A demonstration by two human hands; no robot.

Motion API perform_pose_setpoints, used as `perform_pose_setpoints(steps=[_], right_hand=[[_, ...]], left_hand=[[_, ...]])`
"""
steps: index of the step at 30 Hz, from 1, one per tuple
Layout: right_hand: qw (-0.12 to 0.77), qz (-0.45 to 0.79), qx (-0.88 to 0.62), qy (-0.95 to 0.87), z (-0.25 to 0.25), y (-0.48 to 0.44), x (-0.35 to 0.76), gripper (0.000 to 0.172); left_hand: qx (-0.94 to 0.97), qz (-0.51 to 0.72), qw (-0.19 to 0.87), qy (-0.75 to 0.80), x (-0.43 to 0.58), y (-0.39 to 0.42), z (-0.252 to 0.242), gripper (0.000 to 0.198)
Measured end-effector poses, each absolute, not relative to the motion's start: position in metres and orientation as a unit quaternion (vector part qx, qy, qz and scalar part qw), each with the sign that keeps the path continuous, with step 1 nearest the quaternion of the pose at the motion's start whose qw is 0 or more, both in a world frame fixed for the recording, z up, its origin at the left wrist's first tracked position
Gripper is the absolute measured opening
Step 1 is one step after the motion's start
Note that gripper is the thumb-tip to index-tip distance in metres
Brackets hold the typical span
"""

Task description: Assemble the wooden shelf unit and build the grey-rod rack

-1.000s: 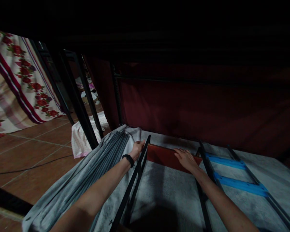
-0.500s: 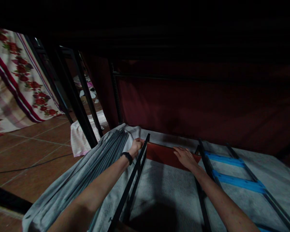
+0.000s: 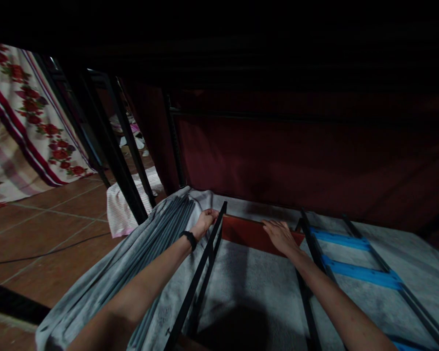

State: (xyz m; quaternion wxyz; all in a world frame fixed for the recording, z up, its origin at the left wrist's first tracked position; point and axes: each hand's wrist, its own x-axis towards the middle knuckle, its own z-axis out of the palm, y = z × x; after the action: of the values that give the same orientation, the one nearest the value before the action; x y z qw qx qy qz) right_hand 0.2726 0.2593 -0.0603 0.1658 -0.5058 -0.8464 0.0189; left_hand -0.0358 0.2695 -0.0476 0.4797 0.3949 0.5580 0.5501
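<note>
My left hand (image 3: 205, 222), with a dark band on its wrist, is at the outer side of a black metal rail (image 3: 195, 282), close to the rail's far end. Its fingers are pinched together; whatever they hold is too small to make out. Between this rail and a second black rail (image 3: 309, 307) a reddish-brown board (image 3: 243, 231) stands on edge crosswise. My right hand (image 3: 281, 236) grips the board's upper edge right of its middle, fingers over the edge and thumb hidden.
Grey rods (image 3: 157, 248) lie bundled on the grey blanket (image 3: 237, 273) at left. To the right is a black frame with blue crosspieces (image 3: 362, 273). Black posts (image 3: 109, 146), a floral cloth (image 3: 32, 117) and a dark red panel (image 3: 296, 161) surround the area.
My left wrist and forearm have shifted slightly to the left while the fingers stay at the rail. My right hand has barely moved on the board.
</note>
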Motion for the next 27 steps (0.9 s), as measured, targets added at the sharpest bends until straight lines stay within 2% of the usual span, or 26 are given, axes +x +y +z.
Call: perform_pose_setpoints(steps=[3, 11, 17, 24, 27], right_hand=[[0.168, 0.018, -0.509, -0.844, -0.0603, 0.2585, 0.2724, 0.046], [0.166, 0.030, -0.556, -0.814, -0.0640, 0.2596, 0.2706, 0.044], [0.164, 0.035, -0.547, -0.820, -0.0593, 0.2571, 0.2703, 0.044], [0.161, 0.038, -0.548, -0.820, -0.0589, 0.2579, 0.2706, 0.044], [0.163, 0.043, -0.546, -0.821, -0.0590, 0.2584, 0.2710, 0.044]], left_hand=[[0.385, 0.554, 0.472, 0.569, -0.0327, 0.2690, -0.0474, 0.025], [0.386, 0.540, 0.466, 0.584, -0.0302, 0.2709, -0.0434, 0.014], [0.396, 0.546, 0.445, 0.590, -0.0271, 0.2683, -0.0453, 0.019], [0.411, 0.554, 0.436, 0.578, -0.0316, 0.2647, -0.0476, 0.015], [0.403, 0.549, 0.445, 0.582, -0.0319, 0.2647, -0.0522, 0.022]])
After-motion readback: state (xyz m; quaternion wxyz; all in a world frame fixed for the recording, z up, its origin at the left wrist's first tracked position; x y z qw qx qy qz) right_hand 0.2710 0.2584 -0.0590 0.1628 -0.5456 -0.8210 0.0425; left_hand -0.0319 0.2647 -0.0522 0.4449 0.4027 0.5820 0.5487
